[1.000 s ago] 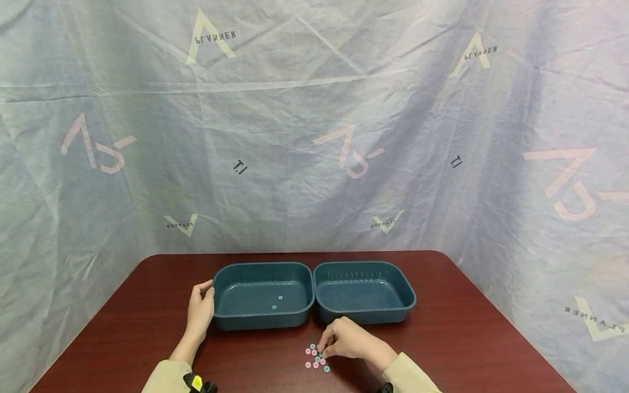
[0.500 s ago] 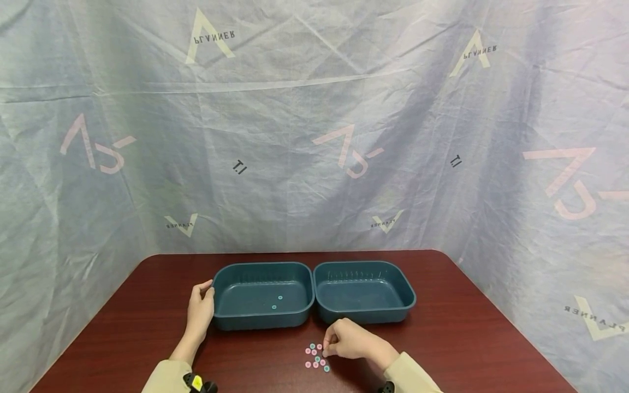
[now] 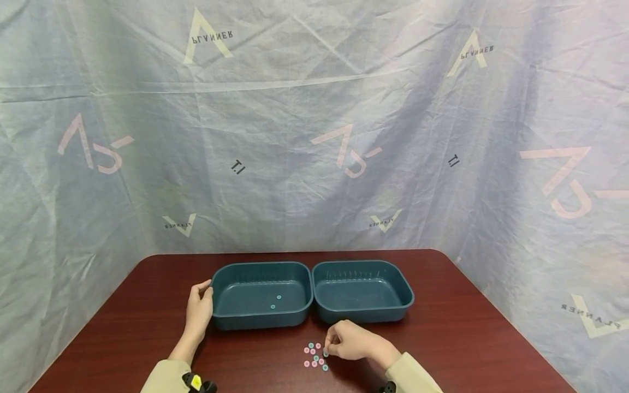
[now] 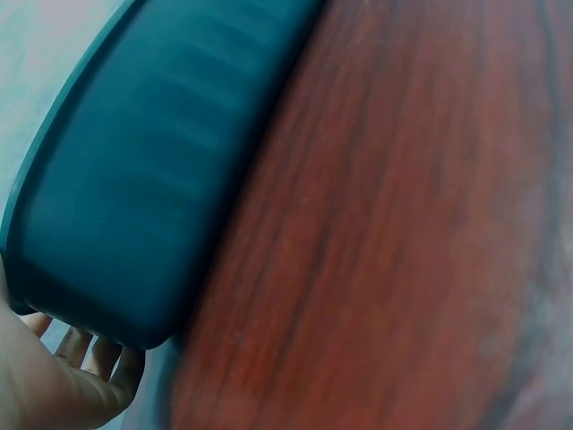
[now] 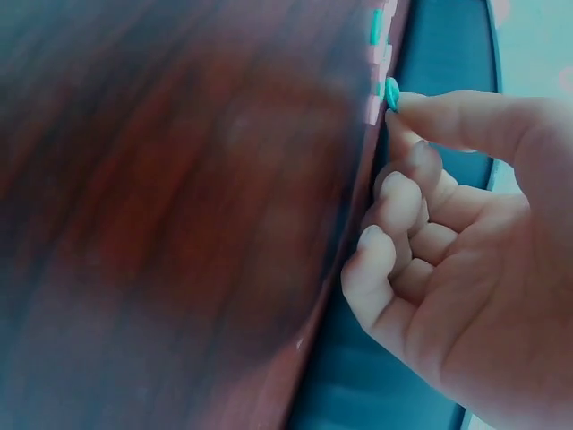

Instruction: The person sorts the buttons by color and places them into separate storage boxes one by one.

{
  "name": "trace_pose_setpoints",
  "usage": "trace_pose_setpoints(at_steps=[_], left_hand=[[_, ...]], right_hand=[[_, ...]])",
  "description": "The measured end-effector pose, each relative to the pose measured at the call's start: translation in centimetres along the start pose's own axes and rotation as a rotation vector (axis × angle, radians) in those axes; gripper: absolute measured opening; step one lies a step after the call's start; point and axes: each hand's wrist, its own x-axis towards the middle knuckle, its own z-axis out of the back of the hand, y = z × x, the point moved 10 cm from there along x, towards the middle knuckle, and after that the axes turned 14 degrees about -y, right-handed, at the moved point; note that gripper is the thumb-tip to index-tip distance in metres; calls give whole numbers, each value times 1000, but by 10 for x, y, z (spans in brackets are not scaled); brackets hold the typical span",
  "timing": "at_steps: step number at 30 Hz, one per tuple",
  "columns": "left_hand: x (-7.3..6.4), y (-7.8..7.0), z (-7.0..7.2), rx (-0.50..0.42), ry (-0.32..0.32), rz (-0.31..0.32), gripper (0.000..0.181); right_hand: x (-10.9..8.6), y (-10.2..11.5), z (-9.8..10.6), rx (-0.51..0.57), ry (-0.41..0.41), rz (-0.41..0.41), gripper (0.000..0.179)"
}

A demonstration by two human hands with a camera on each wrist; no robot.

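My left hand (image 3: 199, 312) holds the left end of a dark teal plastic bin (image 3: 260, 321); in the left wrist view its fingers (image 4: 100, 358) bend against the bin's end wall. Two small blue buttons (image 3: 279, 297) lie inside that bin. My right hand (image 3: 352, 341) is low over the table in front of the bins. Between thumb and forefinger it pinches a teal button (image 5: 392, 94), seen edge-on in the right wrist view. Just left of its fingertips, several pink buttons (image 3: 314, 364) and a few teal ones (image 3: 325, 368) lie loosely grouped on the tabletop.
A second, matching bin (image 3: 366, 315) stands directly against the first on its right, with no buttons seen in it. Both rest on a dark red wood-grain table (image 3: 467, 338). A pale printed cloth (image 3: 275, 136) hangs behind and along both sides.
My right hand has drawn slightly right and away from the button group with a teal button at its fingertips, uncovering a pink button. My left hand stays at the bin.
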Motion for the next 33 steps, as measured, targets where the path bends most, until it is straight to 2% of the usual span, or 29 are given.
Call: trace_pose_setpoints(at_steps=[8, 22, 26, 33], left_hand=[[0, -2, 3, 1, -10, 1, 48], [1, 1, 5, 1, -21, 1, 48], [-1, 0, 3, 1, -11, -2, 49], [-2, -2, 0, -3, 4, -6, 49]], right_hand=[[2, 8, 13, 35, -36, 11, 13], [5, 28, 31, 80, -51, 41, 13], [8, 35, 37, 73, -67, 71, 14], [16, 39, 44, 60, -94, 70, 14]])
